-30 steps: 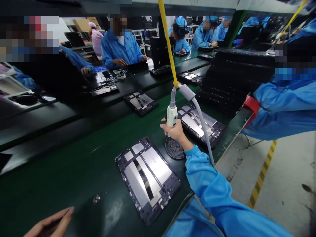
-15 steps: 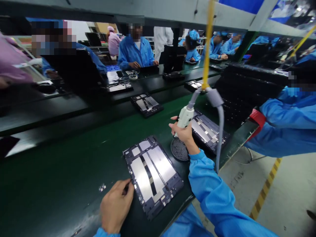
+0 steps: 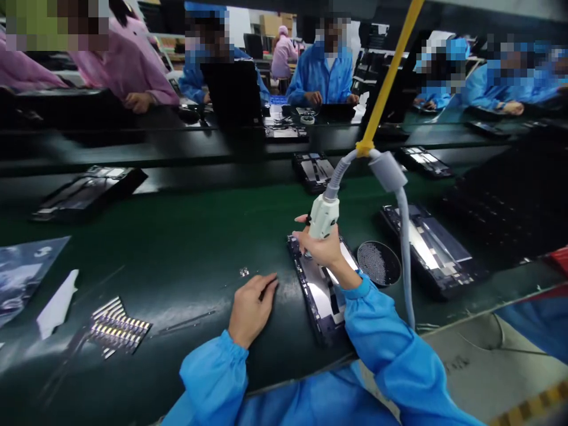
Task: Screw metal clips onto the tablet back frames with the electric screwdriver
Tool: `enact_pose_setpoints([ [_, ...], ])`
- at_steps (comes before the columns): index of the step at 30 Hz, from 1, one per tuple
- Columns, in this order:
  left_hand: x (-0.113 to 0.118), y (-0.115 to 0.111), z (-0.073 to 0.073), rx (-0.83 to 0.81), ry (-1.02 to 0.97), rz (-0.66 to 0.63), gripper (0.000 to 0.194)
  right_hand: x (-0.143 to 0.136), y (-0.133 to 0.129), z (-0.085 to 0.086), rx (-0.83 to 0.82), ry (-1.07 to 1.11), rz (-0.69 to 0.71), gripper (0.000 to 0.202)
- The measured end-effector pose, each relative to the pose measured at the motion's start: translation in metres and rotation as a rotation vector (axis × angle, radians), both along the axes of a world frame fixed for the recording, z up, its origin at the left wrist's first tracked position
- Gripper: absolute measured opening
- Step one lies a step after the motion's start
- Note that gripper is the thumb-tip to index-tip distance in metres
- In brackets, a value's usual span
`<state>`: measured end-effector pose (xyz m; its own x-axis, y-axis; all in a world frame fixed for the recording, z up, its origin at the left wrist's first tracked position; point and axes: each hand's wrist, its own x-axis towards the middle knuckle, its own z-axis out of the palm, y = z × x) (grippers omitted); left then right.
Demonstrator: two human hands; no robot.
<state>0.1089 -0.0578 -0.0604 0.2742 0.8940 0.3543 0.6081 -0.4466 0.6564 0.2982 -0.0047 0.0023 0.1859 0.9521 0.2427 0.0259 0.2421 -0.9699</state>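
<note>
My right hand point(image 3: 323, 244) is wrapped round a white powered screwdriver point(image 3: 323, 216), its grey cable hanging from a yellow strap. The tool's lower end is over the upper left part of an open tablet-like device point(image 3: 318, 290) with silver plates and a dark frame. My left hand point(image 3: 252, 307) rests on the green bench left of this device, fingers bent and pressed together; whether they hold anything is hidden. Close to its fingertips lie a few tiny parts point(image 3: 244, 271). A round black dish of small screws point(image 3: 378, 263) stands right of the device.
Another open device point(image 3: 430, 248) lies at the right, beyond the hanging cable point(image 3: 404, 260). Small metal strips point(image 3: 119, 326), a white piece point(image 3: 58, 305) and a plastic bag point(image 3: 27, 275) lie at the left. Several people work across the bench.
The view has turned left. My right hand has moved with the screwdriver from above the screw dish onto the device. My left hand has come away from the device's left edge.
</note>
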Motion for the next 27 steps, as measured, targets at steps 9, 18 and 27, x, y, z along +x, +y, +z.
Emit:
enact_pose_setpoints([
  [9, 0.025, -0.045, 0.008, 0.140, -0.144, -0.178, 0.025, -0.012, 0.001, 0.003, 0.003, 0.038, 0.043, 0.026],
  [18, 0.054, -0.076, 0.001, 0.235, -0.174, -0.401, 0.031, -0.019, 0.002, -0.009, -0.040, 0.025, 0.103, 0.026],
  [27, 0.074, -0.078, -0.003, 0.293, -0.090, -0.572, 0.015, -0.021, -0.003, -0.010, -0.055, -0.040, 0.143, 0.016],
])
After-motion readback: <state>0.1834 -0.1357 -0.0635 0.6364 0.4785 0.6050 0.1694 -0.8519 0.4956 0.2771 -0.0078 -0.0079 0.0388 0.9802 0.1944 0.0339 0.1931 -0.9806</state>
